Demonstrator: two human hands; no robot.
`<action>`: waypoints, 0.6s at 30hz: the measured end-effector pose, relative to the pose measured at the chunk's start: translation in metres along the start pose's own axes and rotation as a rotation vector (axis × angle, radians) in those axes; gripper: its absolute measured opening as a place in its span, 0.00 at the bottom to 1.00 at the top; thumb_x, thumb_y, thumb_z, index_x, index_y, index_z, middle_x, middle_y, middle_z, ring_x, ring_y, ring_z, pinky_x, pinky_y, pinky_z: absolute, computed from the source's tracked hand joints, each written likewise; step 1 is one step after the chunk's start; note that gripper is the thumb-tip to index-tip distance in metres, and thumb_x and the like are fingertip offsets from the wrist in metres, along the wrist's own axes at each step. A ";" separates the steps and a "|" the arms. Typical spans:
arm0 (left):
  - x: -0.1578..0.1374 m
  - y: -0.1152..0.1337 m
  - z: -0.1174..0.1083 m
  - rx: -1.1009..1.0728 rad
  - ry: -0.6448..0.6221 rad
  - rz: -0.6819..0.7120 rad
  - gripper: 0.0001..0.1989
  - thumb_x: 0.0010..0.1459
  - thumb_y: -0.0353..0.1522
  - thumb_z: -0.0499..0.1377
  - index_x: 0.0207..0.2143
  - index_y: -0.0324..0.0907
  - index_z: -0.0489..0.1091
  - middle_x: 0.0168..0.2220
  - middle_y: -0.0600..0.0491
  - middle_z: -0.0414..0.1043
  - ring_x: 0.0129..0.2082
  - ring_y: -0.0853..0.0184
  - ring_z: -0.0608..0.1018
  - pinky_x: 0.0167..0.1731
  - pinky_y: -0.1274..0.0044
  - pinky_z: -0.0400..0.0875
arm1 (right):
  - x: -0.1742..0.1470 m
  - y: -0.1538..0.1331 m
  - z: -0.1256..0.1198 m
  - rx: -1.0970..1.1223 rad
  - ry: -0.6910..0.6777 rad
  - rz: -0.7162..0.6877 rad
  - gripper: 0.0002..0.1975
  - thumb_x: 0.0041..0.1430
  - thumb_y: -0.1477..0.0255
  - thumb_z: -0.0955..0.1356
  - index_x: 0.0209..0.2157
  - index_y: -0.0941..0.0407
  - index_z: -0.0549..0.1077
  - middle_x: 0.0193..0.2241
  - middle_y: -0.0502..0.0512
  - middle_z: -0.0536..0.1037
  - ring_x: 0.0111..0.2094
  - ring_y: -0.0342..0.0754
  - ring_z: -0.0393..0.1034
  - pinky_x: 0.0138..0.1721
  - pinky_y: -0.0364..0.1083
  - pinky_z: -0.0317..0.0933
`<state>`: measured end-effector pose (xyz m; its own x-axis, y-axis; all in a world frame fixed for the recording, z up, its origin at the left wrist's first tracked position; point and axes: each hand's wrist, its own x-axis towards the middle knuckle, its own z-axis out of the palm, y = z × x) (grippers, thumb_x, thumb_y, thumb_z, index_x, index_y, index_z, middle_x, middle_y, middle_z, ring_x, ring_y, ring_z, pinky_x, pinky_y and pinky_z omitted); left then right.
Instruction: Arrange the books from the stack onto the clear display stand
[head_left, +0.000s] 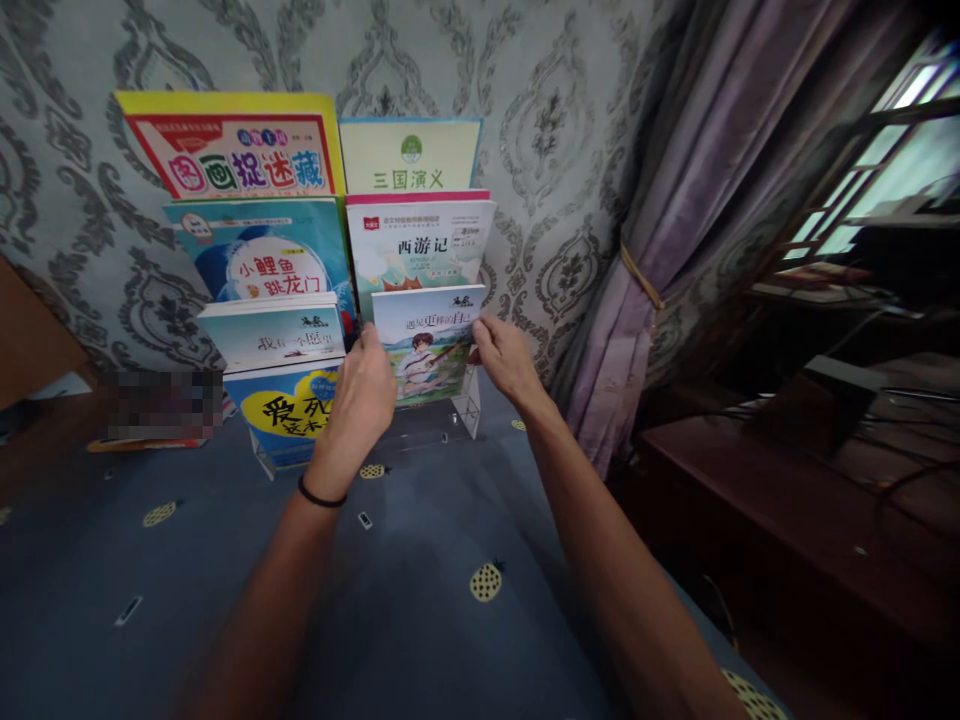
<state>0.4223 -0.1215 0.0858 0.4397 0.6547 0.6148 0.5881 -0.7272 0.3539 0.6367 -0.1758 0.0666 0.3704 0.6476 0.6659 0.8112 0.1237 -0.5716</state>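
Observation:
A paperback book (pixel 424 350) with a seated figure holding a guitar on its cover stands between my two hands in the right column of a clear tiered book rack (pixel 466 412). My left hand (pixel 366 385) grips its left edge, fingers closed. At its right edge, my right hand (pixel 504 355) pinches the cover near the top corner. Behind it rise a white book with a pink top edge (pixel 420 240) and a cream book (pixel 411 160). The left column holds a yellow-and-red book (pixel 236 150), a turquoise book (pixel 270 245), a pale blue book (pixel 274 335) and a blue book with a yellow heart (pixel 281 405).
The rack stands on a blue cloth (pixel 420 620) with pineapple prints, against a patterned wall (pixel 555 130). A tied purple curtain (pixel 660 220) hangs at right, beside a dark red table (pixel 772 520) with cables. A brown box-like object (pixel 37 335) is at far left.

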 end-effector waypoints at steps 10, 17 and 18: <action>-0.001 0.001 -0.004 0.009 0.030 -0.025 0.25 0.64 0.25 0.48 0.64 0.32 0.57 0.51 0.31 0.73 0.51 0.45 0.78 0.48 0.56 0.77 | -0.001 -0.005 -0.002 -0.005 0.045 0.001 0.24 0.68 0.51 0.58 0.26 0.52 0.68 0.20 0.52 0.72 0.27 0.53 0.71 0.33 0.49 0.61; -0.020 0.024 -0.036 0.092 0.075 0.035 0.28 0.66 0.25 0.48 0.68 0.30 0.53 0.49 0.35 0.76 0.45 0.50 0.81 0.44 0.62 0.78 | -0.003 -0.015 -0.007 -0.004 0.136 0.062 0.22 0.68 0.52 0.59 0.29 0.52 0.69 0.22 0.53 0.75 0.25 0.52 0.71 0.33 0.50 0.62; -0.026 0.028 -0.042 0.122 0.063 0.053 0.27 0.67 0.25 0.49 0.67 0.31 0.54 0.49 0.36 0.77 0.44 0.51 0.82 0.43 0.63 0.78 | -0.003 -0.017 -0.008 -0.001 0.185 0.065 0.21 0.67 0.53 0.59 0.30 0.52 0.69 0.24 0.53 0.75 0.25 0.52 0.71 0.33 0.50 0.62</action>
<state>0.3986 -0.1675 0.1087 0.4313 0.5990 0.6747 0.6451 -0.7275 0.2336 0.6255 -0.1856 0.0778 0.4985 0.5052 0.7045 0.7833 0.0856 -0.6157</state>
